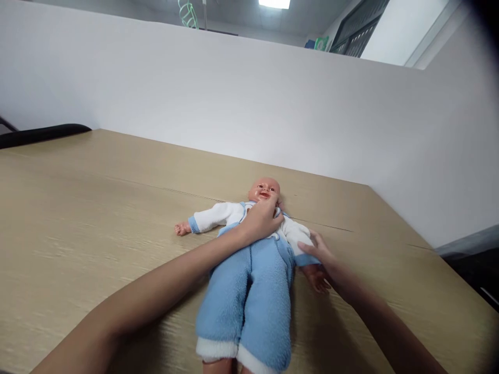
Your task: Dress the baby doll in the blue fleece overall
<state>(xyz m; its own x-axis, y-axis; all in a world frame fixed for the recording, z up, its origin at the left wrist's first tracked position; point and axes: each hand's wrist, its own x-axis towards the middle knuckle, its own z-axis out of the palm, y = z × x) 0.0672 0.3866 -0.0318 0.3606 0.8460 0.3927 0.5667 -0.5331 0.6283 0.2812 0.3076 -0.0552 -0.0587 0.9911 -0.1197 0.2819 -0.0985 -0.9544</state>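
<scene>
A baby doll [264, 188] lies on its back on the table, head toward the wall. It wears light blue fleece trousers [249, 296] with white cuffs and a white top [218, 214] with blue trim. My left hand [261, 221] is closed at the doll's chest and collar, its thumb by the doll's chin; the grasped part lies hidden under my fingers. My right hand [319, 252] is curled around the doll's sleeve on the right, just above the blue cuff, with the doll's hand sticking out below. On the left the doll's other arm stretches out sideways.
The wooden table [117, 208] reaches back to a white partition wall [234, 98]. A black curved object [47, 133] shows at the table's far left edge. Dark shapes lie beyond the right edge. Over the wall appear a ceiling light [274, 3] and a green wire-like item [188, 14].
</scene>
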